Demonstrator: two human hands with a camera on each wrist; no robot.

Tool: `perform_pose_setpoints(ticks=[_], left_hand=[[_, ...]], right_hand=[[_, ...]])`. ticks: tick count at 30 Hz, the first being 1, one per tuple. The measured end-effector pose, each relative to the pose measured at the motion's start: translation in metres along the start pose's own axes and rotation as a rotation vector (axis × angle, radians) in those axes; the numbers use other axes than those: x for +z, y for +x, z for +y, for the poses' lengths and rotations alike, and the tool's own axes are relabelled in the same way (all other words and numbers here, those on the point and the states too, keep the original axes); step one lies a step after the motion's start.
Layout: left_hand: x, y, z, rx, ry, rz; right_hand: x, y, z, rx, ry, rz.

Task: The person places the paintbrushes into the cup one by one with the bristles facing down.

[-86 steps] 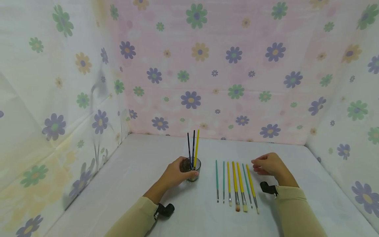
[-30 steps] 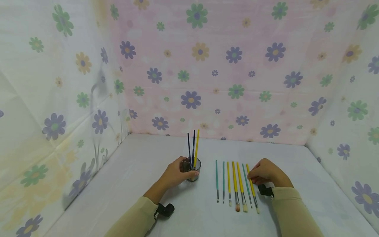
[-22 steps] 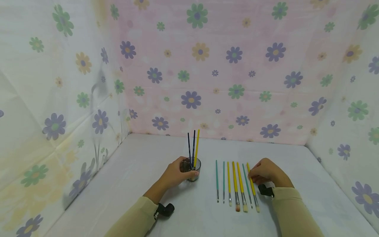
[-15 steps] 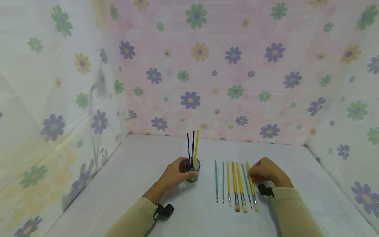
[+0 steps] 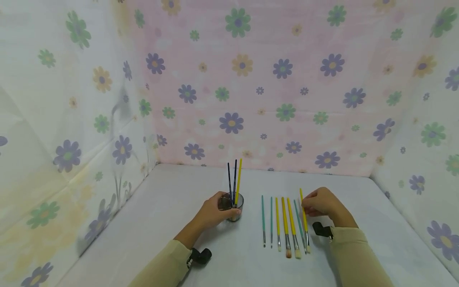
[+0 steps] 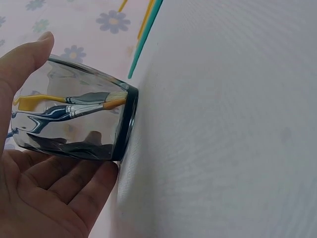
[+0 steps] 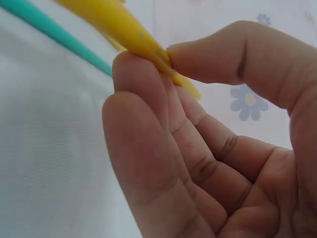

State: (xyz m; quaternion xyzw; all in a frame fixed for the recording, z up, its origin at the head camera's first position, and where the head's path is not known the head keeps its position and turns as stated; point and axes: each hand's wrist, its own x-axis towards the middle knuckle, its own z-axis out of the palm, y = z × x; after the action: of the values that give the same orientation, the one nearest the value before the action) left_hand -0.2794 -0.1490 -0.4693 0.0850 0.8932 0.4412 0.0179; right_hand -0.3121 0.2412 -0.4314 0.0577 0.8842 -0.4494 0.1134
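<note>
My right hand (image 5: 322, 203) has the rightmost yellow brush (image 5: 304, 217) pinched between thumb and forefinger near the upper part of its handle; the wrist view shows the yellow shaft (image 7: 133, 34) clamped between thumb tip and fingertip, other fingers curled under. The handle end is tipped up off the tabletop (image 5: 172, 199), bristle end lying low toward the near edge, just beside the row.

Row of 5 more brushes (image 5: 283, 223) lies parallel on the tabletop right of centre: 2 thin teal, 2 yellow, 1 teal next to mine.

My left hand (image 5: 211, 211) is wrapped around the glass cup (image 5: 234, 205), left of the row near the middle of the tabletop, thumb and fingers curled round its wall (image 6: 74, 119). 3 brushes stand in it, 2 dark and 1 yellow, bristles down.

Handling judgement:
- Brush looks light, stiff, thin; smooth lacquered handle, likely slippery in a 2-finger pinch.
- Gripped far from the bristles, it may swing; a hold nearer the middle would balance better.
- Bristles are soft; avoid pressing them.
- Glass is rigid, breakable, tippy with tall handles; hold low on the wall.
</note>
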Motion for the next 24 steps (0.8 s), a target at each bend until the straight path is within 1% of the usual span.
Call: perform_pose_setpoints(ticks=[5, 10, 17, 24], left_hand=[[0.000, -0.001, 0.000, 0.004, 0.006, -0.003], [0.000, -0.002, -0.002, 0.003, 0.005, -0.001], [0.000, -0.004, -0.003, 0.017, 0.001, -0.025], [0.001, 0.000, -0.003, 0.026, -0.010, -0.042]], right_hand=[[0.000, -0.002, -0.006, -0.006, 0.001, 0.020], [-0.001, -0.005, -0.010, -0.050, 0.021, 0.026], [-0.003, -0.012, -0.019, -0.094, 0.034, 0.036], [-0.009, -0.020, -0.030, -0.144, 0.034, 0.056]])
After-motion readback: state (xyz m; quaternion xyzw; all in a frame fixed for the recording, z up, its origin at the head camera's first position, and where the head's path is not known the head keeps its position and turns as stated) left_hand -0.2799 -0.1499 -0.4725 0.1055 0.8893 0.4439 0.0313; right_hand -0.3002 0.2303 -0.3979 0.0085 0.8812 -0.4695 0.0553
